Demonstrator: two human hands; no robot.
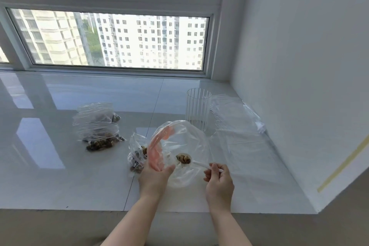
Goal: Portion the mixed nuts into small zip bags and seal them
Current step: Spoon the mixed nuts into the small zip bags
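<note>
On the left of the glossy white table (60,146), two filled zip bags (97,126) lie stacked, brown nuts showing along their lower edges. Nearer to me and further right, another small bag of nuts (137,154) sits crumpled, just beside my left hand (154,177).

My left grip is curled round the rim of an open zip bag (179,146), thumb on the near side and fingers inside the mouth, so the pink zip strip (157,150) arcs up over my fingers. The bag is lifted off the table and its mouth gapes wide towards me.

Inside that mouth sits the bowl of a white spoon (184,159), loaded with mixed nuts (183,158). My right hand (218,180) pinches the spoon's handle between thumb and curled fingers, the grip closed tight on it, with the handle's end poking out past my fingers.

Behind the open bag stands a ribbed clear glass (198,110), upright. To its right a stack of empty zip bags (235,126) lies flat, reaching to the white wall (299,66). A wide window (111,40) runs along the back of the table.
</note>
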